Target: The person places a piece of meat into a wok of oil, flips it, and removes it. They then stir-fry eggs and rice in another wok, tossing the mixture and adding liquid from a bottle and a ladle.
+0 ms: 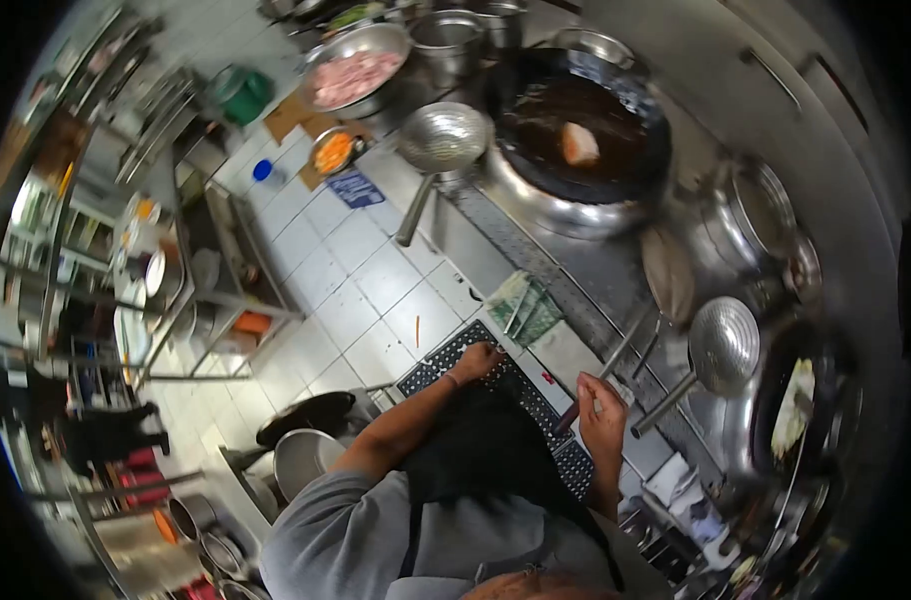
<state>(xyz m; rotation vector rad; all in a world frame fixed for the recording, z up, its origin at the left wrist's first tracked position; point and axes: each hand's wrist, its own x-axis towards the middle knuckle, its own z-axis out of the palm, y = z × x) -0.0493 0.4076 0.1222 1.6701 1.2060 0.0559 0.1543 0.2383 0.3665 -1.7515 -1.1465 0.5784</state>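
Note:
Close to the apron's upper edge, my left hand (pixel 478 362) is closed in a loose fist, and nothing shows in it. My right hand (pixel 602 408) has its fingers bent around the dark handle of a ladle (pixel 667 270). The ladle's metal shaft runs up and right to a smooth, somewhat blurred bowl, over the steel stove top. Right of this hand lies a perforated strainer (pixel 725 345), its thick handle pointing toward me. Farther up, a large black wok (pixel 655 150) holds dark liquid and a pale, browned chunk of food (pixel 579 145).
A second perforated strainer (pixel 442 137) rests left of the wok. Beyond are a bowl of raw meat (pixel 353 78) and a bowl of orange pieces (pixel 333 153). A green cloth (pixel 525 310) lies on the counter edge; at right is another wok (pixel 760 440) with pale food.

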